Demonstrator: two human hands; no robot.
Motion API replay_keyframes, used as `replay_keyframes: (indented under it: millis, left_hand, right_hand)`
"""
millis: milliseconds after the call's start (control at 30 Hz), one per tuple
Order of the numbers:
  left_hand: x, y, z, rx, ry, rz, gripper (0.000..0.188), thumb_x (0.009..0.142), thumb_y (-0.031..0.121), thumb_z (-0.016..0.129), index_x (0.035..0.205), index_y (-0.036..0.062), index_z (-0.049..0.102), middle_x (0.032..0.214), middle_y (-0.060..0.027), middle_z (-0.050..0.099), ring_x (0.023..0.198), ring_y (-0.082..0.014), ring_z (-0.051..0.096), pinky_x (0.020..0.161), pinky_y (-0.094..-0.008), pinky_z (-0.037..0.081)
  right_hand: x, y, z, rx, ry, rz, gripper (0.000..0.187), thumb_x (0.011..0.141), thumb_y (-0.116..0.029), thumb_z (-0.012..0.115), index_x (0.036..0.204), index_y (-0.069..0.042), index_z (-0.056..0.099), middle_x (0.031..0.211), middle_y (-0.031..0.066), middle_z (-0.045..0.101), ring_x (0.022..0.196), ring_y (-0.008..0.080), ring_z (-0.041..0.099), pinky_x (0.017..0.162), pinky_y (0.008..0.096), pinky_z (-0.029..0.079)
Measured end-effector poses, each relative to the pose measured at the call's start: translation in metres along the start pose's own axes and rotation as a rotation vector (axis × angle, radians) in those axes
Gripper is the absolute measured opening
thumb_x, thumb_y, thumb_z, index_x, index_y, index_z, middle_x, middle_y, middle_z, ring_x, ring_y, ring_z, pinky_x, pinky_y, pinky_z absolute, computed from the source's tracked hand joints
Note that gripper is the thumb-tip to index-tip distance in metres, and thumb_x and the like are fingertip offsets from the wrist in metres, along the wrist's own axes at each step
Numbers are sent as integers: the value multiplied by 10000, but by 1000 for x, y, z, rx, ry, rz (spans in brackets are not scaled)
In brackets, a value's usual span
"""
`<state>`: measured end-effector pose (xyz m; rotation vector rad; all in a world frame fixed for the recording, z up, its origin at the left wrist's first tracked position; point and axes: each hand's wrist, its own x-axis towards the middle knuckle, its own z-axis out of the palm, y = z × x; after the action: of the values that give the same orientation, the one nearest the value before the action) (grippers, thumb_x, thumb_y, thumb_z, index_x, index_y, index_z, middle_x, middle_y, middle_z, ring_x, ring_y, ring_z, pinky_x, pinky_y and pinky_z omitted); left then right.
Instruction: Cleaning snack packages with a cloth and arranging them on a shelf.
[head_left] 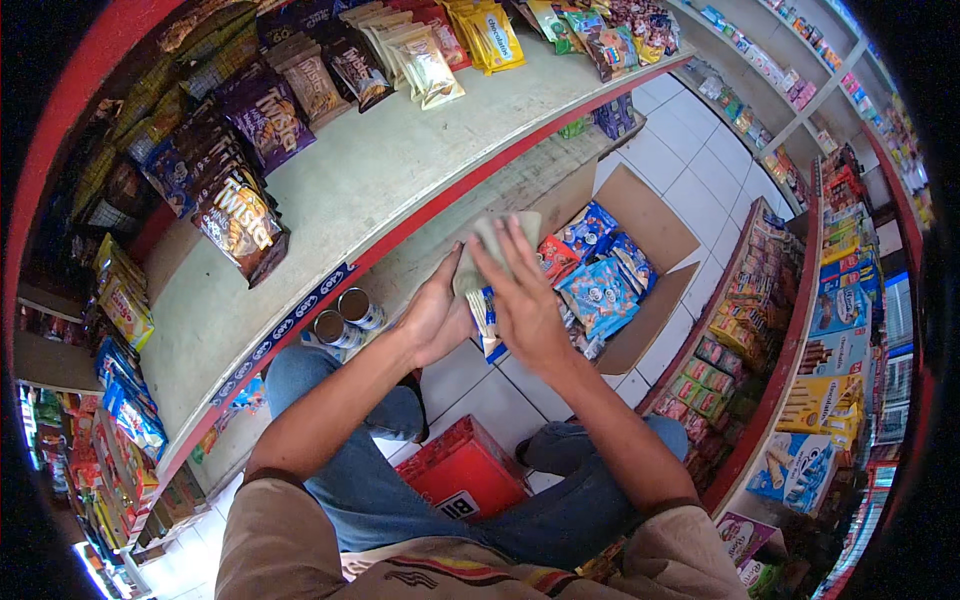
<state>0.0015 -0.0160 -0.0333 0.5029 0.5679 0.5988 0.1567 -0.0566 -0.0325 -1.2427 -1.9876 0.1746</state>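
Observation:
Between my two raised hands is a greyish-green cloth, folded around or against a blue, white and cream item. My hands hide most of that item, so I cannot tell its kind. My left hand cups it from the left, thumb pointing up. Laid over the cloth from the right is my right hand, fingers long and pressed against it. Left of my left wrist, two cans with blue and white labels stand by the lower shelf.
An open cardboard box with blue and red snack packets lies beyond my hands. A red box sits between my legs. The shelf on the left carries snack packets; another stocked rack runs along the right. White tiles cover the floor.

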Motion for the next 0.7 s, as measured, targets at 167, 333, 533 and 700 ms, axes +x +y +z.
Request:
replay_keyframes:
  millis: [167, 333, 533, 700]
  left_hand:
    - [1, 20, -20, -72, 129, 24, 613, 1076, 533, 330, 1494, 96, 435, 1471, -140, 519, 1321, -301, 536, 1146, -468, 393]
    - [-4, 39, -26, -186, -71, 134, 536, 1100, 471, 303, 1552, 193, 385, 1488, -116, 506, 1337, -299, 517, 1167, -472, 376]
    - [-11, 57, -15, -267, -84, 194, 515, 1110, 438, 162, 1574, 306, 344, 1578, -110, 420, 1396, -329, 464, 1153, -513, 382]
    - [-12, 58, -25, -130, -176, 241, 521, 1106, 478, 146, 1582, 350, 311, 1571, -78, 431, 1383, -313, 480, 1056, -534, 454]
  right_hand:
    - [-2, -7, 4, 111, -142, -112, 639, 815, 35, 638, 1437, -80, 549, 1530, 212, 450, 1467, 370, 376, 1155, 452, 390]
    - [-2, -4, 1, 152, -180, -262, 501, 755, 25, 678, 1250, -53, 664, 1482, 157, 522, 1411, 295, 470, 1137, 444, 434]
    - [0, 4, -22, 175, -194, -268, 468, 737, 66, 642, 1174, -78, 726, 1367, 152, 625, 1341, 289, 551, 1102, 426, 477]
    - [-2, 16, -34, 218, -176, -113, 481, 742, 100, 571, 1178, -43, 715, 1344, 179, 636, 1325, 326, 563, 1087, 416, 476]
